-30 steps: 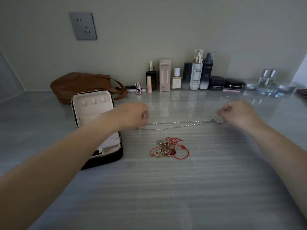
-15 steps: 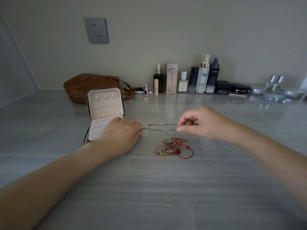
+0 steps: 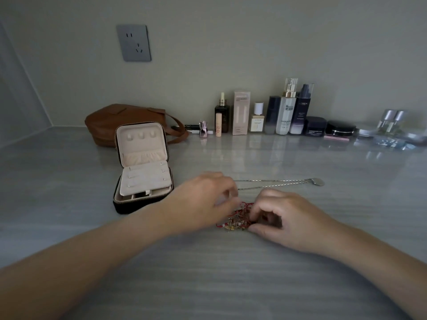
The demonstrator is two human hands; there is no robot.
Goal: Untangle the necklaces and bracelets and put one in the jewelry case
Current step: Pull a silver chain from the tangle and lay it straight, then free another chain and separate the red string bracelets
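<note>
Right of jewelry case (image 3: 143,174), red tangle (image 3: 238,219) lay between hands: right hand (image 3: 290,219) pinched it; left hand (image 3: 203,200) blurred, grip unclear.

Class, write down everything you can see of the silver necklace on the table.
The silver necklace is a thin metal-looking chain, laid flat on the grey table in two nearly parallel strands. A flat oval pendant sits at its right end. Its left end disappears behind the left hand; contact unclear. It lies beyond the red bracelet tangle.

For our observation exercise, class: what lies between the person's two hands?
A tangle of red bracelets lies between left hand and right hand, in the head view.
</note>
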